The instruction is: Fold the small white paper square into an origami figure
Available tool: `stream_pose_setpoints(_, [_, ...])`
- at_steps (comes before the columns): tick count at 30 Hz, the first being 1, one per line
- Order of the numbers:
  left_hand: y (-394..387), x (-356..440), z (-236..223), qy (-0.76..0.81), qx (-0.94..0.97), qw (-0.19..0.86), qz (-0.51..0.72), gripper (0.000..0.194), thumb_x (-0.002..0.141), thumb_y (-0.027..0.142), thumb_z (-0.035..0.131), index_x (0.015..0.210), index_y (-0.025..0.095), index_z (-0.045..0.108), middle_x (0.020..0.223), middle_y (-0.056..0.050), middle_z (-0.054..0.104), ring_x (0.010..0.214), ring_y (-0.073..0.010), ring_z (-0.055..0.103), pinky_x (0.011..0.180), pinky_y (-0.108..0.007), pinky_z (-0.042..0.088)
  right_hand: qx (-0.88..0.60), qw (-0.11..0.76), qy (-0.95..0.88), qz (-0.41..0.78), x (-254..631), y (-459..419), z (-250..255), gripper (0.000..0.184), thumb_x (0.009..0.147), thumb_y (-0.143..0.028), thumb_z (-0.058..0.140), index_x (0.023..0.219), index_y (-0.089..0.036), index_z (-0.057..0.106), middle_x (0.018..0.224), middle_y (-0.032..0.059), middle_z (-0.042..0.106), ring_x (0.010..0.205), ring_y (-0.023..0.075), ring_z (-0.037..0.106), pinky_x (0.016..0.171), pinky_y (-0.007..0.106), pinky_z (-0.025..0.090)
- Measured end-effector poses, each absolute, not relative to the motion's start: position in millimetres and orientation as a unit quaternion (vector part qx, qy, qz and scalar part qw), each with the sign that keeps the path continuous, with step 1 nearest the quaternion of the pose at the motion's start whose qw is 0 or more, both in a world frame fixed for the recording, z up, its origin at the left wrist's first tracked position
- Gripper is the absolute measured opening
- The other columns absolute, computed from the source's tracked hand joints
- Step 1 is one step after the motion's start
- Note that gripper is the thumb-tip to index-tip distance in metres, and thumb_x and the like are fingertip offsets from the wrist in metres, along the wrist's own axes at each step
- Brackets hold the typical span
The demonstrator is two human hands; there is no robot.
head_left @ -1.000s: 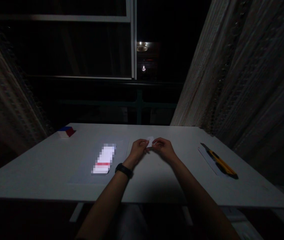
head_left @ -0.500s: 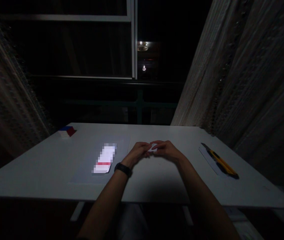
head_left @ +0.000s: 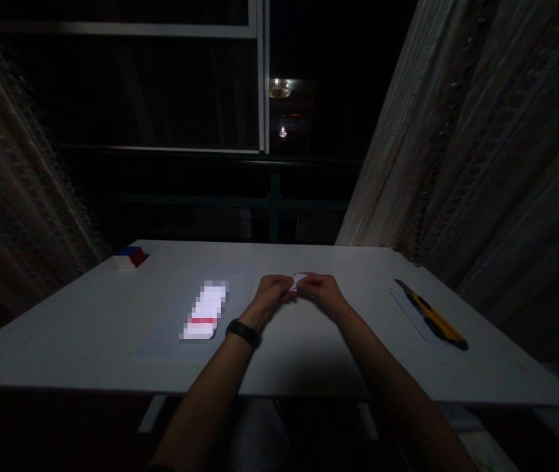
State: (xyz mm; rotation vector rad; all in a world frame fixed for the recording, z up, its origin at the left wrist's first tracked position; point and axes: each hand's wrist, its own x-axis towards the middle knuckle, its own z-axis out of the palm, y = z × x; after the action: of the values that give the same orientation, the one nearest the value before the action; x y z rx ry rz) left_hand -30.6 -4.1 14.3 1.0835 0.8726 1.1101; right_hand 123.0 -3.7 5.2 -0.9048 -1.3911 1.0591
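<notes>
Between my fingertips is a small piece of white paper [head_left: 300,279], apparently folded, held just above the middle of the white table [head_left: 279,257]. My left hand [head_left: 272,292], with a dark band on its wrist, pinches the paper's left side. My right hand [head_left: 319,288] grips it from the right, its thumb and fingers closed on it. Parts of the paper are hidden behind the fingers, and dim light blurs its creases.
A lit phone [head_left: 205,311] lies on a pale sheet [head_left: 161,344] left of my hands. A yellow and black utility knife [head_left: 434,318] lies at the right on a white strip. A coloured cube [head_left: 129,257] sits at the far left corner. Curtains [head_left: 382,131] hang beyond.
My fingers have shifted on the paper; its upper edge now shows more, with a pointed shape. The right hand has drawn slightly left. The phone, knife and cube stay put.
</notes>
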Motion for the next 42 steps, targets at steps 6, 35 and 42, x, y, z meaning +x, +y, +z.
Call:
stream_pose_setpoints(6, [2, -21, 3, 0.398, 0.492, 0.535, 0.560, 0.020, 0.066, 0.024, 0.066, 0.078, 0.007, 0.064, 0.061, -0.007, 0.064, 0.050, -0.0136, 0.060, 0.046, -0.022, 0.044, -0.409, 0.624, -0.528, 0.406, 107, 4, -6, 0.023, 0.057, -0.039, 0.072, 0.064, -0.017, 0.066, 0.096, 0.0065, 0.064, 0.080, 0.0186, 0.059, 0.076, 0.034, 0.046])
stream_pose_setpoints(35, [-7, -20, 16, 0.392, 0.518, 0.539, 0.536, 0.022, 0.071, 0.022, 0.064, 0.085, 0.006, 0.066, 0.066, -0.009, 0.067, 0.053, -0.0142, 0.062, 0.045, -0.019, 0.044, -0.385, 0.597, -0.601, 0.367, 113, -3, 5, 0.021, 0.061, -0.040, 0.071, 0.062, -0.019, 0.069, 0.100, 0.0085, 0.062, 0.087, 0.0224, 0.059, 0.082, 0.038, 0.044])
stream_pose_setpoints(42, [-4, -21, 11, 0.381, 0.548, 0.508, 0.544, 0.026, 0.072, 0.024, 0.063, 0.091, 0.007, 0.067, 0.070, -0.009, 0.068, 0.055, -0.0146, 0.063, 0.047, -0.020, 0.046, -0.404, 0.638, -0.588, 0.290, 118, -2, 8, 0.016, 0.058, -0.035, 0.073, 0.059, -0.020, 0.067, 0.092, 0.0077, 0.064, 0.086, 0.0227, 0.059, 0.079, 0.039, 0.045])
